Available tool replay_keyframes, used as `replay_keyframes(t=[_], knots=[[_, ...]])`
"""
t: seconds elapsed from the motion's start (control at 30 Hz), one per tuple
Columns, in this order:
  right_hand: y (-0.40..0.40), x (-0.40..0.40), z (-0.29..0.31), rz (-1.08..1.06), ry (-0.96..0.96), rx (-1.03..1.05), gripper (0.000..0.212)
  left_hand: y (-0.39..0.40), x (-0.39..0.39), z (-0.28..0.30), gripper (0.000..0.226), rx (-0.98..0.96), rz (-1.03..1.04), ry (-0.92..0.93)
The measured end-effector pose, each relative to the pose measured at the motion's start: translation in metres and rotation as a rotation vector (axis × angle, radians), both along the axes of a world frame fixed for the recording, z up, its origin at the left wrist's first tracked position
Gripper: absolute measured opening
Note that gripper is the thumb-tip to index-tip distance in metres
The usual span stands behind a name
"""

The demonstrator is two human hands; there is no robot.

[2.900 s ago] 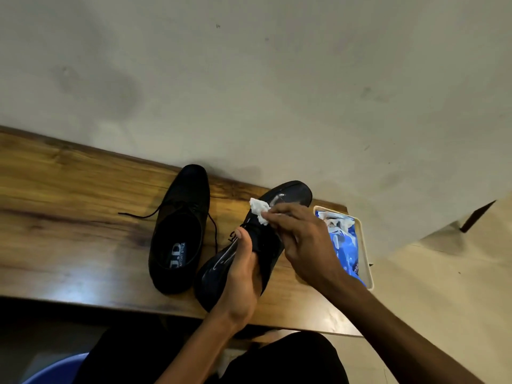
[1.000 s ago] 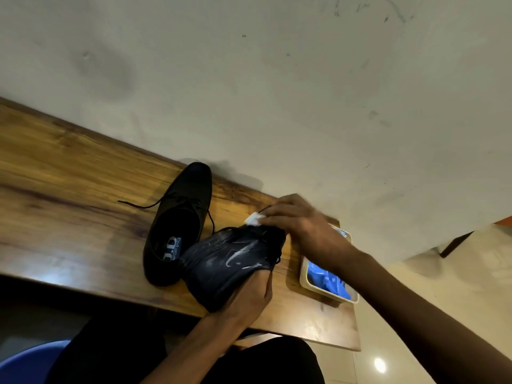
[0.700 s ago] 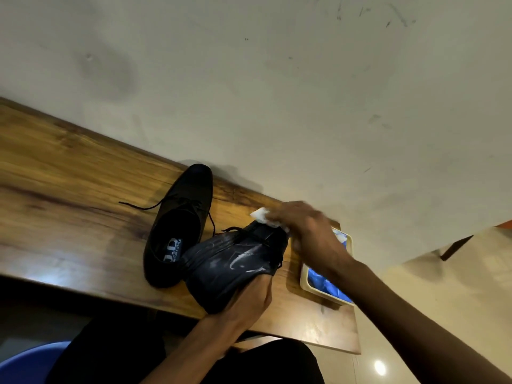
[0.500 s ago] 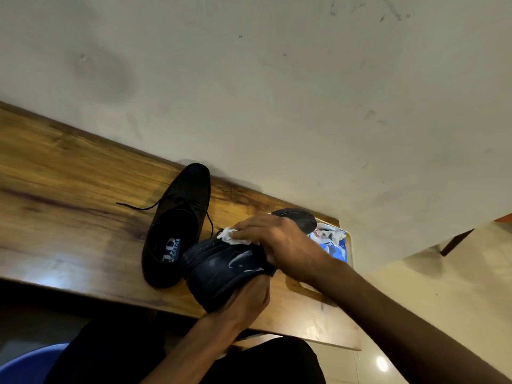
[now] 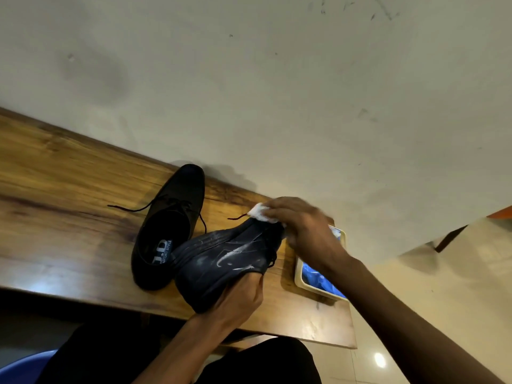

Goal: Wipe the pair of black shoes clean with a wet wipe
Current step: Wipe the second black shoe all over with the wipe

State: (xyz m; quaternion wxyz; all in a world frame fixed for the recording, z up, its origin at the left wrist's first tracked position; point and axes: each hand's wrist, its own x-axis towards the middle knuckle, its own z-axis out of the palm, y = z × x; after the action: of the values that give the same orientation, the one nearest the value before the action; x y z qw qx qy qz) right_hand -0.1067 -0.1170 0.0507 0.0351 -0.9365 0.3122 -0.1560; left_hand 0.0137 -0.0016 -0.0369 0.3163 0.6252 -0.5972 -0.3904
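One black shoe point(image 5: 166, 231) stands upright on the wooden table point(image 5: 61, 206), its laces loose. The second black shoe point(image 5: 221, 261) is tipped on its side with its scuffed, white-streaked sole facing me. My left hand point(image 5: 235, 297) grips this shoe by its heel end from below. My right hand point(image 5: 302, 231) holds a crumpled white wet wipe point(image 5: 260, 212) and presses it against the shoe near its far end. The toe of the held shoe is hidden behind my right hand.
A cream tray point(image 5: 300, 281) with a blue wipes pack point(image 5: 315, 278) sits at the table's right end, partly under my right forearm. A grey wall rises right behind the table. A blue stool edge point(image 5: 25, 367) shows at bottom left.
My right hand has slid the wipe from the middle of the shoe back toward its far end. The held shoe stays on its side in my left hand.
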Motion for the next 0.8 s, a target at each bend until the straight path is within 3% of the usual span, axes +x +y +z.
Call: replay_keyframes(t=[0.1, 0.2, 0.43, 0.57, 0.8], knots=[[0.008, 0.015, -0.005, 0.178, 0.125, 0.086, 0.034, 0.003, 0.001, -0.005, 0.033, -0.151, 0.076, -0.027], [0.001, 0.007, 0.000, 0.210, 0.102, 0.053, 0.031, 0.002, 0.000, -0.002, 0.027, -0.254, 0.092, -0.012], [-0.024, -0.051, 0.007, -0.173, -0.131, 0.043, 0.048, 0.001, 0.004, -0.002, 0.035, -0.151, 0.134, 0.200], [-0.021, -0.050, 0.003, -0.303, -0.202, 0.026, 0.047, 0.000, 0.005, 0.009, 0.039, -0.071, 0.153, 0.323], [0.016, 0.001, -0.003, 0.007, -0.159, 0.018, 0.041, -0.002, 0.007, 0.016, 0.040, -0.009, 0.196, 0.443]])
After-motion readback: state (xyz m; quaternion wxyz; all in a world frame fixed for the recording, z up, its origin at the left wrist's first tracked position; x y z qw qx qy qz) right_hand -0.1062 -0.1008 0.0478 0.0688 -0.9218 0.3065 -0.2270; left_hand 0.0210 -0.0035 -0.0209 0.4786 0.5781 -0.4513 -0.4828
